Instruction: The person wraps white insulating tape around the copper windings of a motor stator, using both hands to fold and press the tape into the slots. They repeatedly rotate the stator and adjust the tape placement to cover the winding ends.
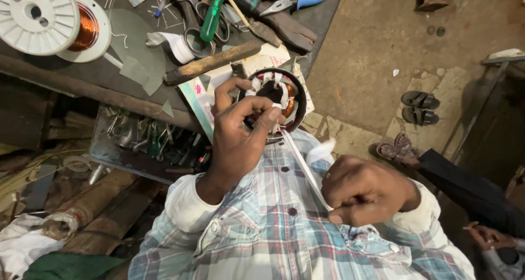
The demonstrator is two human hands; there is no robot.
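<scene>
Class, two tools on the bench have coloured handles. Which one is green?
The screwdriver standing nearly upright in the picture, beside the scissors; the pliers to its right have blue handles.

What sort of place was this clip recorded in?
Probably a small motor-rewinding repair workshop: a spool of copper wire and pliers lie on the cluttered workbench, and a stator with copper windings is being bound.

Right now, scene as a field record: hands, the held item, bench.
left hand: pinches white tape at the stator's rim
right hand: fist shut on white tape, pulled taut
stator: round, copper windings, white tape wraps
bench: copper wire spool, green-handled screwdriver, wooden-handled hammer, blue-handled pliers
</scene>
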